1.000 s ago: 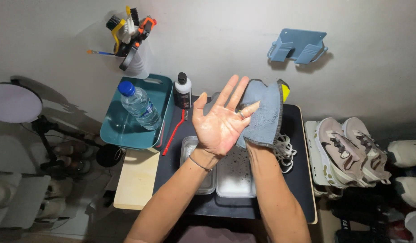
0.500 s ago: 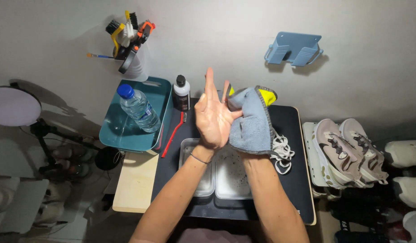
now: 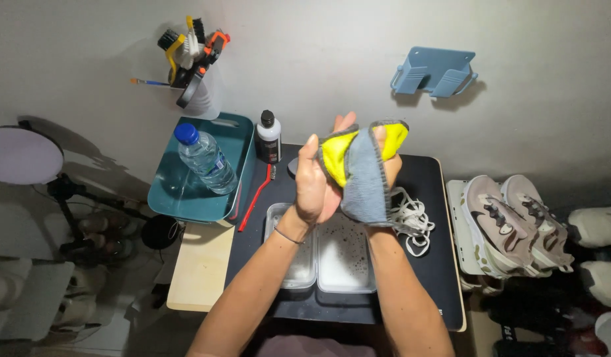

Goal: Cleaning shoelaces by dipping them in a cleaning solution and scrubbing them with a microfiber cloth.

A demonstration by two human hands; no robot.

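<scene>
From the head camera, both hands are raised together above a black mat (image 3: pixel 424 198) on the table. The left hand (image 3: pixel 313 182) presses edge-on against a grey and yellow cloth (image 3: pixel 362 172), its fingers straight and closed together, flat against the fabric rather than curled round it. The right hand (image 3: pixel 387 162) is mostly hidden — the cloth drapes over it, with fingertips showing at the top edge, so it seems to hold the cloth from inside, though the grip itself cannot be seen. Below the hands sit two clear trays (image 3: pixel 319 264) holding whitish liquid, and white laces (image 3: pixel 408 221) lie just beside them. To the left stand a teal tub (image 3: pixel 239 142) with a water bottle (image 3: pixel 203 158) in it, a red brush (image 3: pixel 256 195) and a small dark-capped bottle (image 3: pixel 268 137). A pair of sneakers (image 3: pixel 510 221) rests to the right — off the mat.
</scene>
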